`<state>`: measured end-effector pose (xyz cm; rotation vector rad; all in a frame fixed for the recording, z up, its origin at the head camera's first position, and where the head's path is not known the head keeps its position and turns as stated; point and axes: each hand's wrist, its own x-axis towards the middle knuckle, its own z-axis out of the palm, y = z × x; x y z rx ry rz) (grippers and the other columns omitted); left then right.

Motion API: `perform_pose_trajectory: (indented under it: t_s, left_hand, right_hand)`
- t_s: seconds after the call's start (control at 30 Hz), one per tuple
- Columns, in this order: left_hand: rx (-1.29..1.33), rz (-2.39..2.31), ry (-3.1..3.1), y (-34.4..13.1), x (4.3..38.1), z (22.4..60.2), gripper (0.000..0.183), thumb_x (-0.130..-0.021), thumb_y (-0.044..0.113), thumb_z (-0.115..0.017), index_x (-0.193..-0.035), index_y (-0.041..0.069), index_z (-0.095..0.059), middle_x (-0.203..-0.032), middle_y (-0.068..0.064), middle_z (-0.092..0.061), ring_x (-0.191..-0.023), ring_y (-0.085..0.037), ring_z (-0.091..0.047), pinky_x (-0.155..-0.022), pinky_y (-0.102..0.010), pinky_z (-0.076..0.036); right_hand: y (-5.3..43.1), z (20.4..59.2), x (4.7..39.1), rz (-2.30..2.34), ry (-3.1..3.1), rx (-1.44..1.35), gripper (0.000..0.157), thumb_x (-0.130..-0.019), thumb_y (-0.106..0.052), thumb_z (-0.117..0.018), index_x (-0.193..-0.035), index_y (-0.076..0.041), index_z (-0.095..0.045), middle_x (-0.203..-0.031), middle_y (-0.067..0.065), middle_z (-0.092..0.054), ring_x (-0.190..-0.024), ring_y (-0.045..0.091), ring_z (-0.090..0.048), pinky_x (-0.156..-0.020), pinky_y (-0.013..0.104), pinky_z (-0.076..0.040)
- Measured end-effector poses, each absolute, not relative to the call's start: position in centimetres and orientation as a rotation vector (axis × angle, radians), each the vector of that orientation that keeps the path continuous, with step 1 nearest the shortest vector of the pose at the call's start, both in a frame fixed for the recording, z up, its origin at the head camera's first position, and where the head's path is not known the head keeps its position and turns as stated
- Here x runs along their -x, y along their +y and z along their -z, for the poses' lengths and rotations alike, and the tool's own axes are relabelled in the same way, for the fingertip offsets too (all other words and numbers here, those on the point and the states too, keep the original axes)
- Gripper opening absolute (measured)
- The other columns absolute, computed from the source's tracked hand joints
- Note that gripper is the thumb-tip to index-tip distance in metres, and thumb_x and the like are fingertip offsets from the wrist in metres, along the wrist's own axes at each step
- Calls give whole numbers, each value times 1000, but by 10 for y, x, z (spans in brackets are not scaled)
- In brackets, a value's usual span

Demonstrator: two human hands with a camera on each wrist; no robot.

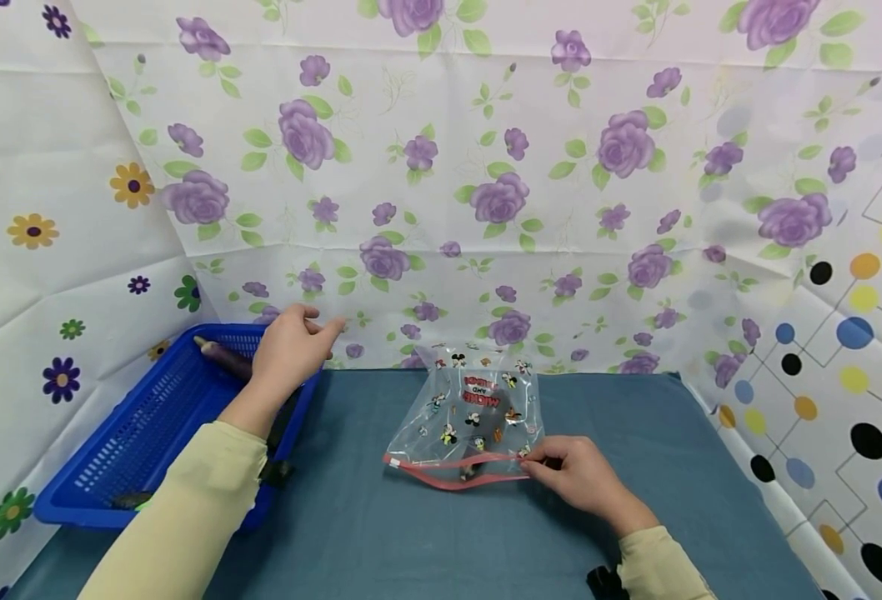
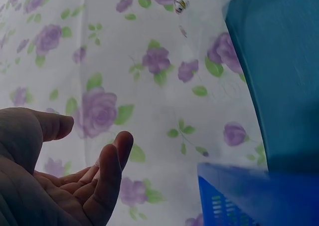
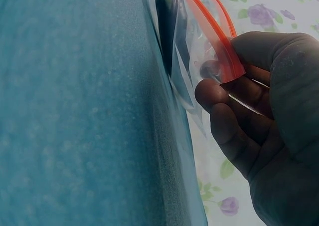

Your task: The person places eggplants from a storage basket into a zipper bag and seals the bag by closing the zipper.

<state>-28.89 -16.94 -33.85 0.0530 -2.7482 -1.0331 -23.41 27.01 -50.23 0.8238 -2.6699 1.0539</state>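
Observation:
My right hand (image 1: 579,479) pinches the right end of the red zip edge of a clear zip bag (image 1: 429,429) with cartoon prints. The bag's mouth gapes toward me, with its slider at the left end. Inside the bag lies a dark, long thing (image 3: 167,34), its kind unclear through the plastic. My left hand (image 1: 291,350) hovers over the right rim of a blue plastic basket (image 1: 84,479), its fingers loosely bent. Nothing shows between thumb and fingers in the left wrist view. An eggplant (image 1: 225,358) lies at the basket's far end, partly behind this hand.
A small dark and green item (image 1: 132,500) sits at the basket's near end, partly hidden by my left sleeve. Blue-grey cloth (image 1: 381,542) covers the table. Flowered sheeting (image 1: 441,208) rises behind it, and a dotted sheet (image 1: 854,400) stands on the right.

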Motion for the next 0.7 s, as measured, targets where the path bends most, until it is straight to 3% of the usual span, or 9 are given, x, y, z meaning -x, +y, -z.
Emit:
perform_pose_trajectory:
  t_s: [0.2, 0.7]
  left_hand:
    - [-128, 995, -2762, -184, 295, 345, 87, -96, 71, -50, -151, 5, -43, -132, -20, -64, -110, -38, -65, -84, -57, -52]
    - [-275, 956, -2743, -216, 314, 350, 93, -95, 74, -45, -151, 1, -40, -132, -22, -62, -116, -43, -59, -95, -64, -45]
  right_hand:
    - [270, 502, 234, -1067, -2686, -820, 7, -96, -32, -74, -91, -29, -79, -77, -19, -65, -58, 5, -56, -52, 27, -48]
    - [271, 502, 234, -1068, -2675, -822, 7, -96, -31, -74, -91, -28, -79, -77, -18, -64, -57, 5, -54, -51, 27, -47]
